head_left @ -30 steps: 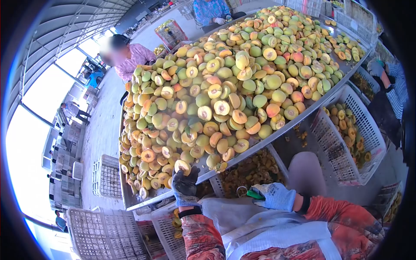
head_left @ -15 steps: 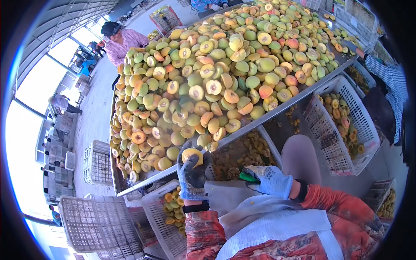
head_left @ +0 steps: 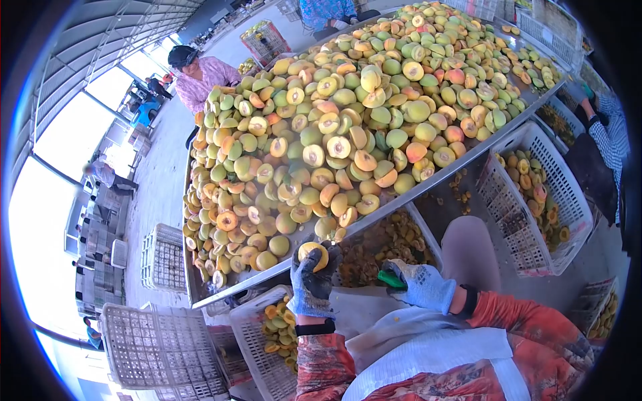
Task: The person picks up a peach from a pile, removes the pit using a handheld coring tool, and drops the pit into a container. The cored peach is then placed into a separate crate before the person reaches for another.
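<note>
My left hand, in a blue glove with a dark, dirty palm, is closed around a yellow peach half at the near edge of the table. To its right, my right hand, gloved too, grips a green-handled tool; its working end cannot be made out. The two hands are apart, and the tool does not touch the peach. Just beyond them lies a large heap of cut peaches, many with the cut face and brown centre showing.
The metal table's rim runs before me. Below it is a bin section with peach scraps. Crates with peach halves stand at right and lower left; stacked crates stand further left. Co-workers sit around the table.
The whole view has shifted slightly, so the table sits lower and further right. Both hands keep their holds on peach and tool. At the right, a co-worker's hand has drawn back from the heap.
</note>
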Demonstrator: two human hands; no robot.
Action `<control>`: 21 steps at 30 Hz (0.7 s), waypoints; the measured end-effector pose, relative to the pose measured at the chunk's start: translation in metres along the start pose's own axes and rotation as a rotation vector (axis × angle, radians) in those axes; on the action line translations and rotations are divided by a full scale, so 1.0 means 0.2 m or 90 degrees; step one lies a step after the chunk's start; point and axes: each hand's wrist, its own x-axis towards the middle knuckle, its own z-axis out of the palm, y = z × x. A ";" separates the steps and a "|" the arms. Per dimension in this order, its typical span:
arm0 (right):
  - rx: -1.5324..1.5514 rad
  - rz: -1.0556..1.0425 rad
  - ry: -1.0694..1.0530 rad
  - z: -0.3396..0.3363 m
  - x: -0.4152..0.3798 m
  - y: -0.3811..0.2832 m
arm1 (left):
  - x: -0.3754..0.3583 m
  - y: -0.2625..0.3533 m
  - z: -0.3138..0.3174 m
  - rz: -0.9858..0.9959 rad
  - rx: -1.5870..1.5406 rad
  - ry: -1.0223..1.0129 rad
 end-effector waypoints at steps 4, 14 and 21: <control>0.014 0.022 -0.025 -0.05 0.01 -0.02 | -0.01 -0.02 -0.01 -0.042 -0.023 -0.037; 0.031 0.045 0.049 -0.05 -0.02 0.05 | 0.00 -0.08 0.04 0.101 0.233 -0.033; 0.086 -0.034 0.062 -0.05 -0.02 0.07 | 0.01 0.01 0.04 -0.079 0.111 0.013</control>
